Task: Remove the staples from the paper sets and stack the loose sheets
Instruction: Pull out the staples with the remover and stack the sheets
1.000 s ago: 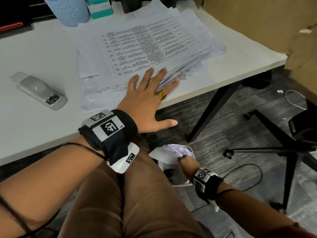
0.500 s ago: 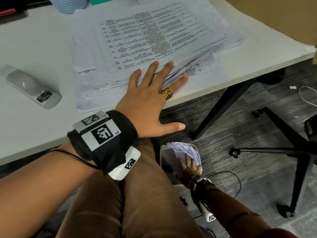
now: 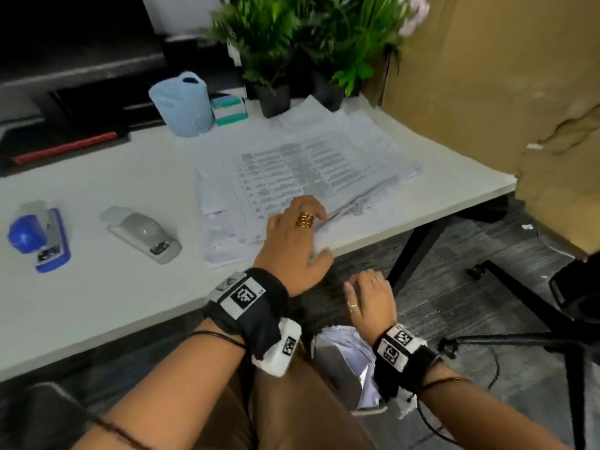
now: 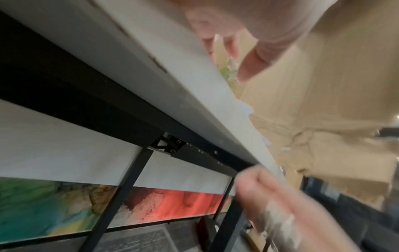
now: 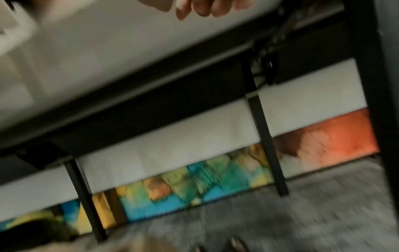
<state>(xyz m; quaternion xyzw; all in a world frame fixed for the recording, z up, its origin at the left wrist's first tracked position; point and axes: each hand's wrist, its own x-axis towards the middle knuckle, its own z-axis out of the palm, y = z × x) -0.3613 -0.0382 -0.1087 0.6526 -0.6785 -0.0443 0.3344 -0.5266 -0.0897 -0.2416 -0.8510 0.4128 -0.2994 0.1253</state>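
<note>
A spread stack of printed paper sets (image 3: 308,170) lies on the white table (image 3: 97,303), reaching its near edge. My left hand (image 3: 302,235) rests on the stack's near corner with its fingers curled over the sheets and the thumb at the table edge, pinching the corner. In the left wrist view the thumb (image 4: 254,64) pokes out past the table edge (image 4: 194,76). My right hand (image 3: 367,293) hangs just below the table edge, fingers loosely curled and empty. Its fingertips (image 5: 205,8) show blurred in the right wrist view.
A grey stapler (image 3: 143,235) and a blue one (image 3: 39,238) lie on the table's left. A blue roll (image 3: 181,105) and potted plants (image 3: 292,43) stand at the back. A bin of loose paper (image 3: 344,355) sits by my knee; a chair base (image 3: 535,336) is right.
My right hand has risen from the bin on the floor to just under the table edge. My left hand's flat fingers have curled onto the stack's corner. The head view tilted up.
</note>
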